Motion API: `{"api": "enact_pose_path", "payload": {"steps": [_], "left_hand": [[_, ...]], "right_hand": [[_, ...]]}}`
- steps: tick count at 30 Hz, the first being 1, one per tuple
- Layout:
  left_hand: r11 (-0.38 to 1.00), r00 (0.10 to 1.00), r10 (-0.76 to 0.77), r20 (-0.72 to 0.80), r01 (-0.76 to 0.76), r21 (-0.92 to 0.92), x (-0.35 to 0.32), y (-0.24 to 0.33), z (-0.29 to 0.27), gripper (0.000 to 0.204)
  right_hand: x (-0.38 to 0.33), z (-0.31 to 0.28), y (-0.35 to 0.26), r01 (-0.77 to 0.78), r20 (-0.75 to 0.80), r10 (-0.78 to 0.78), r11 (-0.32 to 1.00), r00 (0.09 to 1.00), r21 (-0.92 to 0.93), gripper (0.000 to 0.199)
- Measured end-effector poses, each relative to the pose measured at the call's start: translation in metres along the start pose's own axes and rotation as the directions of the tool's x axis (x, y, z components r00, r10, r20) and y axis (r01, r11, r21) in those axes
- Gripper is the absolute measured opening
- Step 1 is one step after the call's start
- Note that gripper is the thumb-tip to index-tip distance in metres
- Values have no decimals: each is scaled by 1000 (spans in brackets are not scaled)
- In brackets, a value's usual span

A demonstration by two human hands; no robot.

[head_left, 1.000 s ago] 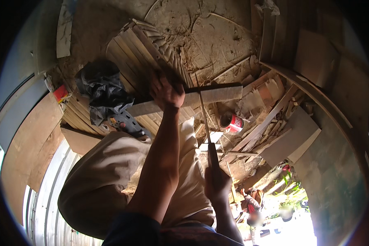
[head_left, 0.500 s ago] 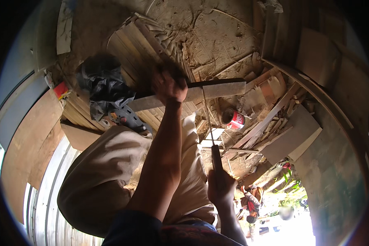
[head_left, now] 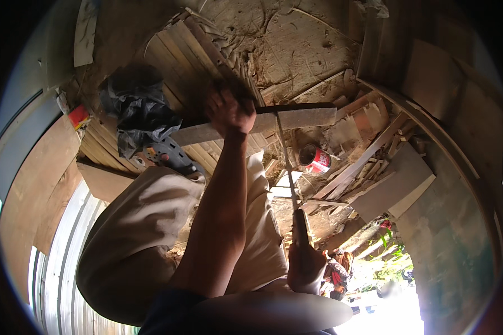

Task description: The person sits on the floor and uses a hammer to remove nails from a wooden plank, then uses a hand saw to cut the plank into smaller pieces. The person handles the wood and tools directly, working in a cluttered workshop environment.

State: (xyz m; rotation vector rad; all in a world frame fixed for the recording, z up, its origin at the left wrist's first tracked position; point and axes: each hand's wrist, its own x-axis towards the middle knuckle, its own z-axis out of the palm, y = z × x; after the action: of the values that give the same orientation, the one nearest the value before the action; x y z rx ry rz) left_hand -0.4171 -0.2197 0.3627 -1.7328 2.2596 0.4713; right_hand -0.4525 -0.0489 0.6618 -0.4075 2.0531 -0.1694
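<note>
A long wooden plank lies crosswise over a pallet-like stack of wooden slats. My left hand is pressed on the plank, fingers over its far edge, gripping it. In my right hand, closer to me, is the dark handle of a handsaw. Its narrow blade points away from me and meets the plank to the right of my left hand. Whether it has cut into the wood is too small to tell. Under the plank's left end shows a dark clog shoe with holes, beside my trousered knee.
A crumpled black plastic bag lies left of the plank. To the right are a red can, scrap wood and leaning boards. Another person is near the bright opening. Something pale and blurred covers the lower edge.
My right hand has drawn the saw back toward me, its handle now lower in view. My left hand stays on the plank. A pale blur has come in at the bottom.
</note>
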Motion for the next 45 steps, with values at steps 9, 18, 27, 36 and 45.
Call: {"api": "enact_pose_path", "payload": {"steps": [9,18,27,36,45], "left_hand": [[998,998,50,-27,-50,29,-6,-4,5,84],[996,996,50,-71,-55,-67,1,-3,5,74],[997,995,49,-92,-54,-55,-2,-3,5,76],[997,998,51,47,-53,56,2,-4,7,70],[994,988,84,-132,-93,-63,-1,-5,9,70]], "right_hand": [[123,56,22,441,-386,-376,893,842,93,15],[132,59,23,392,-395,-308,907,866,152,31],[8,45,39,198,-269,-179,979,946,44,19],[124,61,21,204,-198,-188,977,962,63,7],[96,101,68,400,-473,-330,915,817,52,29]]}}
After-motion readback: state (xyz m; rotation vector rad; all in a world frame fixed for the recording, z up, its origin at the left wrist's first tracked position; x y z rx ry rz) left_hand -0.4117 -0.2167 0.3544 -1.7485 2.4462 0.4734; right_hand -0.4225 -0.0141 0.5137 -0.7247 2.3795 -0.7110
